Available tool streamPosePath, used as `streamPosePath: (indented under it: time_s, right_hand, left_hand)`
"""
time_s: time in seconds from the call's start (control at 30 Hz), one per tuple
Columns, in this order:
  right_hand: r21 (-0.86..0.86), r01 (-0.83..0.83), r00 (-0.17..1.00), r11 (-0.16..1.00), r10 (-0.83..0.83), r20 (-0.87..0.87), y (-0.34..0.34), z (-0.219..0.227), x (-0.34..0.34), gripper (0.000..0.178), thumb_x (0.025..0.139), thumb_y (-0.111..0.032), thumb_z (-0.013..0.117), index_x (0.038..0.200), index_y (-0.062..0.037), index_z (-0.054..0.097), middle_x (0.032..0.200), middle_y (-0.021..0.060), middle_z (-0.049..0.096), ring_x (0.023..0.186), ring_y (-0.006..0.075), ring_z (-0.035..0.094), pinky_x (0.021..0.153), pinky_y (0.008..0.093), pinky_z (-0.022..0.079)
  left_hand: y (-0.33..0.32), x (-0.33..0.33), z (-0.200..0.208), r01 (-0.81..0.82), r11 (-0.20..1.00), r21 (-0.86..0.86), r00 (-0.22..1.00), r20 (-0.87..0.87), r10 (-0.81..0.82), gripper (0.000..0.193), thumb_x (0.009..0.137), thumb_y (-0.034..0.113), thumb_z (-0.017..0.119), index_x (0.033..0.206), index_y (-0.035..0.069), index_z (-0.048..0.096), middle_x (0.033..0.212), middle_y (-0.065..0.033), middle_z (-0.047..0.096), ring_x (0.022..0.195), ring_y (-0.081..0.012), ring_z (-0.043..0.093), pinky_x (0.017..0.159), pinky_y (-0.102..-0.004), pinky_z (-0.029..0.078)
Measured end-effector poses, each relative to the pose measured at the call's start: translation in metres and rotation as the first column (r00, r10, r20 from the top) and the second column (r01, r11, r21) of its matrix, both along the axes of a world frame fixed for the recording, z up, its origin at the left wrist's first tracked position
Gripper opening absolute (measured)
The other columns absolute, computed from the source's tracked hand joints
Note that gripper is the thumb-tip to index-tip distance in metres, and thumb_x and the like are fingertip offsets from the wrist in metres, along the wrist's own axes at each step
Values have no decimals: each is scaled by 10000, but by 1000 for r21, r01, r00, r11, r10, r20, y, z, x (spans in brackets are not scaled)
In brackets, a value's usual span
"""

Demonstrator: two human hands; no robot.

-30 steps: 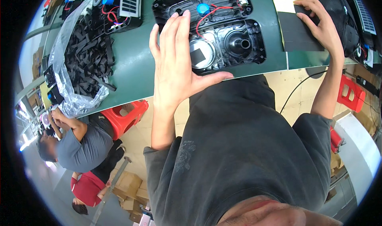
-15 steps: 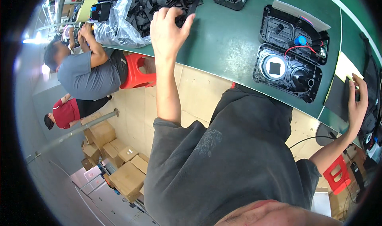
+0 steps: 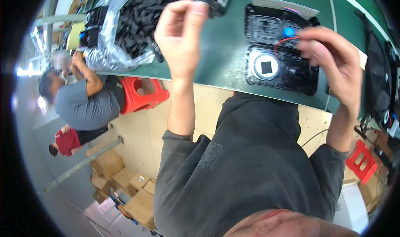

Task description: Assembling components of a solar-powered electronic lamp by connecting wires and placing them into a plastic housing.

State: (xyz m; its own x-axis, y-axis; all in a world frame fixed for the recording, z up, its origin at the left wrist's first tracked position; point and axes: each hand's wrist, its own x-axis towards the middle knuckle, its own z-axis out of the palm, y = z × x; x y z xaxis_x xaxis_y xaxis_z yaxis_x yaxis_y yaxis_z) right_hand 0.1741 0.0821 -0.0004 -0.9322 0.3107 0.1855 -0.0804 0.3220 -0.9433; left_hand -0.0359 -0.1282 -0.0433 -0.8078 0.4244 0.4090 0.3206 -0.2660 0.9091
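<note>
My left grip (image 3: pixel 179 39) is raised above the worktop (image 3: pixel 225 66), just right of a heap of black strips (image 3: pixel 143 24), with thumb and fingers drawn close together. A dark piece (image 3: pixel 212 5) shows at the tips, but motion blur keeps me from telling whether I am pinching a strip or merely have something dark behind my fingers. My right grip (image 3: pixel 339 60) hangs over the right end of the open case (image 3: pixel 287 82), fingers curled and thumb near them; I cannot tell whether anything sits between.

The case lies on the right of the worktop, spread in a near and a far half. On the near half's left is a white disc (image 3: pixel 259 70) with a dark square (image 3: pixel 266 67) on it; a red wire (image 3: pixel 280 44) runs toward a blue round part (image 3: pixel 288 32) in the far half. Out to the left, a clear plastic bag (image 3: pixel 109 53) lies along the strips.

I judge the step in hand to be fetching a strip for the case; the next move calls for a firm left pinch carried rightward, with the wire kept clear.

My right fingers hide part of the near half. The heap is cut off at the far edge of view, and a pale sheet (image 3: pixel 363 60) beyond my right wrist is mostly covered.
</note>
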Motion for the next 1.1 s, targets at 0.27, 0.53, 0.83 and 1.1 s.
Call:
streamPosePath:
  time_s: [0.27,0.53,0.83,1.1]
  right_hand:
    - [-332,-73,995,940,94,46,34,-21,-6,211,1015,-212,690,1096,-24,741,907,-1,721,756,36,650,645,174,497]
    - [-567,1,999,824,21,32,37,-33,29,274,1029,-251,664,1145,-16,743,1049,65,735,865,104,660,734,262,540]
    - [-664,-107,993,740,43,-112,66,-40,46,272,1048,-268,609,1130,-19,681,1153,58,679,958,90,585,755,245,464]
    - [-679,9,986,734,106,128,108,-42,16,246,1040,-240,632,1137,-15,646,969,67,670,766,134,609,703,254,508]
  left_hand:
    - [73,69,3,-19,977,-214,596,-787,-161,409,617,178,948,994,151,792,1081,-75,580,1011,-271,549,858,-388,445]
    - [93,91,-19,-169,978,-126,502,-865,-25,381,634,194,923,996,207,806,1062,-38,588,984,-242,559,825,-374,401]
    - [97,71,-3,40,950,-310,486,-825,-290,272,700,99,878,934,106,739,1112,-76,669,1059,-294,634,872,-414,494]
    - [124,41,-6,246,846,-473,381,-756,-533,250,795,93,817,1023,69,717,965,-75,667,911,-259,657,792,-356,517]
